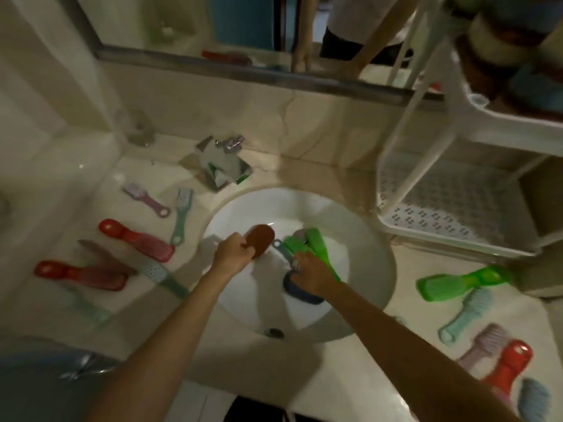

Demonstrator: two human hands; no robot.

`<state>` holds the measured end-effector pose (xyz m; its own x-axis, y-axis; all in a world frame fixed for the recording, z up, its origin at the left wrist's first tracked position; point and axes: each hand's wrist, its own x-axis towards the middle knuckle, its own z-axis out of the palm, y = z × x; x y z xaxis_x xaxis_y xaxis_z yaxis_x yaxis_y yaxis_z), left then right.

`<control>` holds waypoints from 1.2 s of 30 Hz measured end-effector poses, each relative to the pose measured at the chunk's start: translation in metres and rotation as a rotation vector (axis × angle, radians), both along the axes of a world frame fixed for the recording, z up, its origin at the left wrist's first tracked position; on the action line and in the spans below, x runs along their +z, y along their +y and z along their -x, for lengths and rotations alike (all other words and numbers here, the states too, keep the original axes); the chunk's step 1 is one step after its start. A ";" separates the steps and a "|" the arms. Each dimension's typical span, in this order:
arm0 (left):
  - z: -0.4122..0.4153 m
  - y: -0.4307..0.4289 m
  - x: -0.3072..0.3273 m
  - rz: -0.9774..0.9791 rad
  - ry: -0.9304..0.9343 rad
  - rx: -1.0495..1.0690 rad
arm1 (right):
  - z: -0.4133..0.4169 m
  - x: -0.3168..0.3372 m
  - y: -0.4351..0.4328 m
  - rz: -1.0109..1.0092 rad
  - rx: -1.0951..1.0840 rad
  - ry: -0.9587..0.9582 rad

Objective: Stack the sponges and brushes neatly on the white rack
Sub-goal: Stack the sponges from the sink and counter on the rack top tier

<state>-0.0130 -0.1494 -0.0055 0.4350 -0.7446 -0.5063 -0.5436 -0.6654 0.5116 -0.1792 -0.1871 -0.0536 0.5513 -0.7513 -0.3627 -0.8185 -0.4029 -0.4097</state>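
Over the white sink basin [365, 239], my left hand [233, 252] grips a brown oval sponge [260, 239]. My right hand [313, 274] holds a green brush [316, 248] inside the basin, with a grey-handled brush [283, 249] beside it and a dark blue sponge [297, 289] under the hand. The white rack [457, 208] stands at the right on the counter; its lower perforated shelf is bare, its upper shelf holds stacked sponges [499, 56].
Red brushes [137, 239], a purple brush [146, 197] and teal brushes [182, 211] lie on the counter left of the sink. At the right lie a green brush [457, 283], a teal brush [466, 315], a purple brush [484, 342] and a red brush [508, 367]. A faucet [219, 166] stands behind the basin.
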 end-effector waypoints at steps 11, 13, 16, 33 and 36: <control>-0.019 -0.054 -0.111 -0.060 -0.162 -0.195 | 0.016 -0.081 -0.010 -0.179 -0.194 0.398; -0.020 -0.062 -0.122 -0.057 -0.254 -0.244 | 0.016 -0.085 -0.011 -0.161 -0.201 0.414; -0.020 -0.072 -0.136 -0.122 -0.331 -0.288 | 0.015 -0.086 -0.009 -0.147 -0.199 0.391; 0.016 -0.043 -0.004 0.314 0.282 0.202 | 0.052 0.033 -0.008 0.041 -0.281 0.018; 0.035 -0.051 0.057 0.491 0.324 0.185 | 0.068 0.095 -0.012 0.266 -0.329 -0.107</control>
<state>-0.0485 -0.2000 0.0510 0.4608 -0.8510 -0.2519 -0.2067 -0.3789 0.9021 -0.2471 -0.1993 0.0410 0.2910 -0.9528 -0.0862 -0.8794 -0.2309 -0.4164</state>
